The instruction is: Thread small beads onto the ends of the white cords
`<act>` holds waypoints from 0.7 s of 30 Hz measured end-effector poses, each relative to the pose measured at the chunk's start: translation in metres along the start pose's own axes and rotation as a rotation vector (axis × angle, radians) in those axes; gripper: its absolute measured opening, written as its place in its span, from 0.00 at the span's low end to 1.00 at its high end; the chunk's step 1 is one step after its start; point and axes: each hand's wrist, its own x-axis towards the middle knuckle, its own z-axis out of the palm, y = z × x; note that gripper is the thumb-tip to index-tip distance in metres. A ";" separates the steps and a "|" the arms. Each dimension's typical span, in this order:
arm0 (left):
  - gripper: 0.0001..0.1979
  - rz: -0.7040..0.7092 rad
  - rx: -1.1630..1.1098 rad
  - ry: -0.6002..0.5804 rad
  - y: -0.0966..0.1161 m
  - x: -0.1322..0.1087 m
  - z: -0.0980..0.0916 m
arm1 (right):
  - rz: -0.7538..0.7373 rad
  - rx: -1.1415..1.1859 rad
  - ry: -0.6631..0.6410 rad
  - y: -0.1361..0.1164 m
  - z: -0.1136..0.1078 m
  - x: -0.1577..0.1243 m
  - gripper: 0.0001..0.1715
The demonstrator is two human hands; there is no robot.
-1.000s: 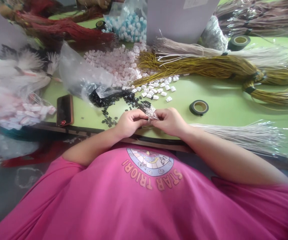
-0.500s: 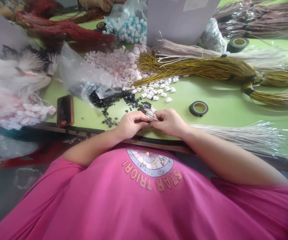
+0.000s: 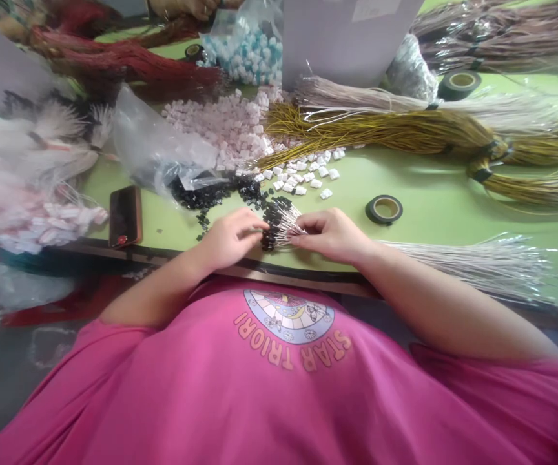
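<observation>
My right hand (image 3: 332,236) is closed around a bundle of white wires (image 3: 289,221), thumb and fingers pinching it near the table's front edge. At the bundle's left end, small black connectors (image 3: 273,226) fan out in a cluster. My left hand (image 3: 235,237) is beside that cluster, its thumb and forefinger slightly apart and their tips at the black pieces. Whether those tips touch a connector is hard to make out. To the right, the long white wires (image 3: 473,261) stretch from under my right forearm along the table.
Loose black connectors (image 3: 206,197) and a pile of white connectors (image 3: 225,126) lie beyond my hands. A black tape roll (image 3: 371,216) sits right of them, with yellow wire bundles (image 3: 405,132) behind. A phone (image 3: 124,216) lies at left. Another person's hand (image 3: 196,8) shows at the top.
My left hand has let go of the wire bundle and moved left to its black connector ends, which now show spread out. My right hand keeps its hold.
</observation>
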 end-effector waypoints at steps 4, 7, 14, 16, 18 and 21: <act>0.09 -0.198 0.228 0.054 -0.026 0.021 -0.007 | 0.011 -0.007 -0.026 -0.002 -0.001 0.001 0.15; 0.10 -0.222 0.298 -0.049 -0.038 0.032 -0.002 | 0.020 -0.012 -0.019 -0.002 0.000 0.001 0.13; 0.08 -0.139 0.138 0.019 -0.030 0.031 0.000 | 0.025 0.037 0.039 0.001 0.001 0.002 0.11; 0.07 -0.193 -0.038 0.057 -0.020 0.027 -0.003 | 0.025 0.055 0.061 0.001 0.002 0.002 0.11; 0.08 -0.275 -0.264 0.062 -0.009 0.021 -0.004 | 0.023 0.067 0.085 0.001 0.002 0.001 0.12; 0.11 -0.321 -0.549 0.042 0.007 0.016 0.000 | 0.017 0.061 0.104 0.001 0.003 0.001 0.12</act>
